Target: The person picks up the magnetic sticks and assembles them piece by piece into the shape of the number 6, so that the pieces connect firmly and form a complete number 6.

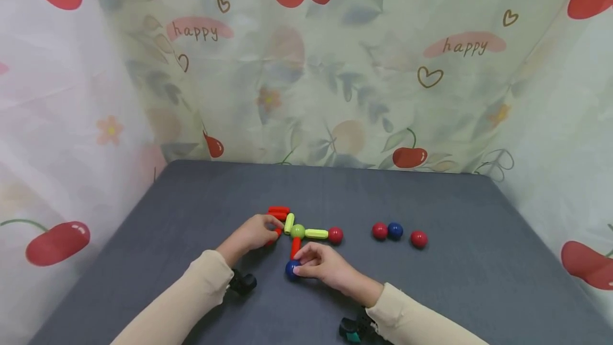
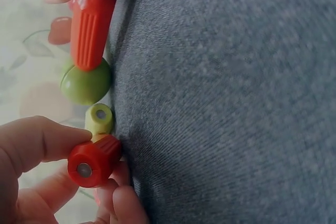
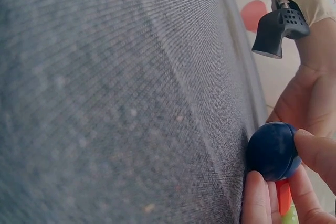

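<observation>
The red rod sits left of the green ball, its long axis slanting, pinched by thumb and fingers of the nearer left hand; the right hand pinches the blue ball against a second red rod.

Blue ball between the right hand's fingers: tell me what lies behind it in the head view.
Just beyond the blue ball lies a red stick, then the green ball. The right hand covers part of the blue ball; the table they block cannot be seen.
</observation>
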Tool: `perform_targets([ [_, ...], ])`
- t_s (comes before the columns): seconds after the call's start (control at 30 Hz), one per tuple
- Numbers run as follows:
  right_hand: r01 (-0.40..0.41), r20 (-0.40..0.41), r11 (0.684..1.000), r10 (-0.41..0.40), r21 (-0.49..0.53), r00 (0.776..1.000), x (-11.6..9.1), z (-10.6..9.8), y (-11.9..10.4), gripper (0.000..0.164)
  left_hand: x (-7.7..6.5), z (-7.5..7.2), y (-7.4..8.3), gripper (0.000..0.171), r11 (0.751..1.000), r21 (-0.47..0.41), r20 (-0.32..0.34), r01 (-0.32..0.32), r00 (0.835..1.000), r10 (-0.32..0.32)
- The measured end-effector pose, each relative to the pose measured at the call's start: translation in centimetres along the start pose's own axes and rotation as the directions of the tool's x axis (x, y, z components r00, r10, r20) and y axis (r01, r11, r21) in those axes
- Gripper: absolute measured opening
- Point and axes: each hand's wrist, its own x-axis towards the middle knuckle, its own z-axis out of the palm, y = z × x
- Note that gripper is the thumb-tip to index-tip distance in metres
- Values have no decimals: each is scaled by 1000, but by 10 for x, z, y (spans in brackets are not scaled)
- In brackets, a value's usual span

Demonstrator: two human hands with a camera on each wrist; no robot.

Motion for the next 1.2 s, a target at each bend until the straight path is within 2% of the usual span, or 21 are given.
perform_targets([
  [0.17,8,0,1000,-8,0,1000,-1,0,0,28,1,1,-1,30,1000,-6,1,-3,1000,3],
  [0.37,-2,5,1000,2,7,1000,0,-1,1,28,0,1,-2,28,999,-34,7,32,999,-32],
  [0.7,-4,5,1000,4,-2,1000,0,0,0,29,-8,-2,-4,28,993,-106,3,52,999,-52],
  [0.93,5,4,1000,-5,5,1000,-1,0,-2,27,-14,-5,0,30,989,-147,-8,26,1000,-27],
  [1.2,-1,8,1000,1,8,1000,-2,-1,-3,27,-29,-6,6,28,982,-186,3,-8,1000,8],
])
